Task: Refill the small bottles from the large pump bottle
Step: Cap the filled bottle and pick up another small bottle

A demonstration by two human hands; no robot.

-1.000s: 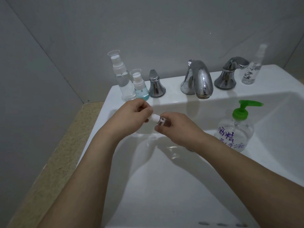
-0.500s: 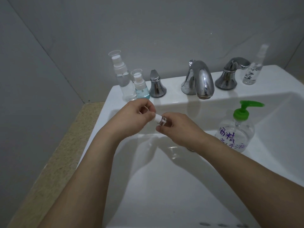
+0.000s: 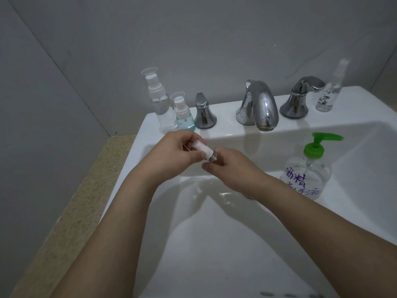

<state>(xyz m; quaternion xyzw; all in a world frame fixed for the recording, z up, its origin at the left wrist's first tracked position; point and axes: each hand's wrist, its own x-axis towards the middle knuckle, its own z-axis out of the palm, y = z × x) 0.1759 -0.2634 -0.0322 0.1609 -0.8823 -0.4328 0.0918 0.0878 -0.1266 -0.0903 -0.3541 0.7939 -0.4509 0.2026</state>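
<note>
— Over the sink, what are the hands doing?
— Both hold one small bottle between them, tilted on its side above the basin. The left hand pinches its white cap with curled fingers and thumb; the right hand is wrapped around the clear body, which it mostly hides.
— And the big pump bottle?
— The large pump bottle, with a green pump and purple writing, stands upright inside the basin on the right, well apart from the hands.
— Other bottles?
— On the back ledge at the left, a tall clear spray bottle stands just beside a short bottle with blue liquid. A slim clear spray bottle stands at the far right, beside the right tap handle.
— Between them?
— The chrome spout in the middle, and the left tap handle next to the blue one.
</note>
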